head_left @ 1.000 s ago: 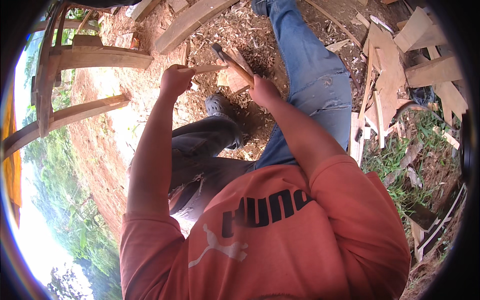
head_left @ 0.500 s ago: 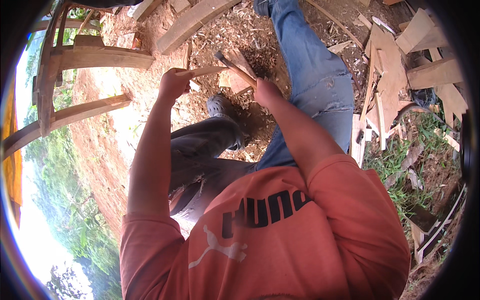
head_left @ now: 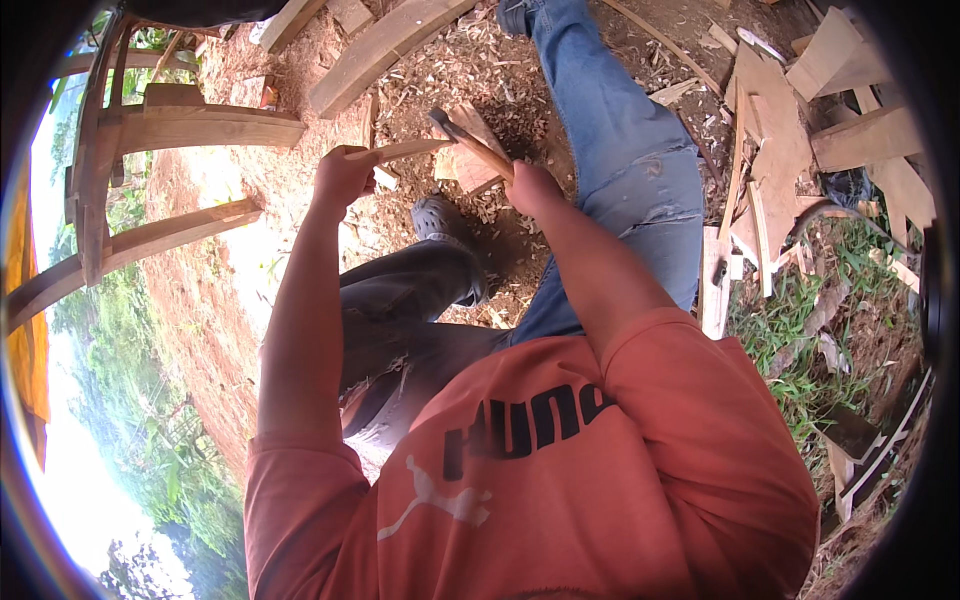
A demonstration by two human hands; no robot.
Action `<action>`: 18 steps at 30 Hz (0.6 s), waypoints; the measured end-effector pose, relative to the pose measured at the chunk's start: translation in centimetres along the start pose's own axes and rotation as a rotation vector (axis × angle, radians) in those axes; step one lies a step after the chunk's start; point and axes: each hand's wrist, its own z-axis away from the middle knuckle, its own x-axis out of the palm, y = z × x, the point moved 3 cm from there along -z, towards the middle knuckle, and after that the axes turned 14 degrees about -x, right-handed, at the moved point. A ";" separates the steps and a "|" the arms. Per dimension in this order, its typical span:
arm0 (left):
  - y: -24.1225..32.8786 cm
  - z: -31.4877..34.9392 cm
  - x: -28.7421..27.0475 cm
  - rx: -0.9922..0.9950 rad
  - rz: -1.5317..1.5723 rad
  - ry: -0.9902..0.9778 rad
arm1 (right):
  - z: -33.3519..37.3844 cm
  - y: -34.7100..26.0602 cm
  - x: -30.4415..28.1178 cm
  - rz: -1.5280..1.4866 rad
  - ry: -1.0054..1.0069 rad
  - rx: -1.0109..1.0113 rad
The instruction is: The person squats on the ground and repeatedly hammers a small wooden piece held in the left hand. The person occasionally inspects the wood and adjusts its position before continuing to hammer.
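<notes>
My left hand (head_left: 343, 180) is closed around one end of a thin, pale wooden strip (head_left: 408, 149), which points to the right. In my right hand (head_left: 533, 190) is a hatchet-like tool (head_left: 478, 146) with a wooden handle and a dark metal head, gripped by the handle. The tool's head lies just above the strip's free end; whether they touch I cannot tell. Beneath both, a flat-topped wooden block (head_left: 476, 172) rests on the ground between my feet.
Wood chips (head_left: 430, 85) cover the ground around the block. A curved beam (head_left: 385, 52) lies beyond my hands. Curved timbers (head_left: 210, 128) stand at the left. Boards and offcuts (head_left: 775, 150) are piled at the right, beside grass (head_left: 790, 315). My jeans-covered leg (head_left: 640, 170) stretches forward.
Both hands have come slightly nearer to me in the picture, with the strip and the tool still held. The view has shifted a little.
</notes>
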 end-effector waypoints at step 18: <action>0.2 -0.4 0.2 0.008 0.035 -0.019 | 0.1 -2.3 -1.1 -0.046 0.072 -0.080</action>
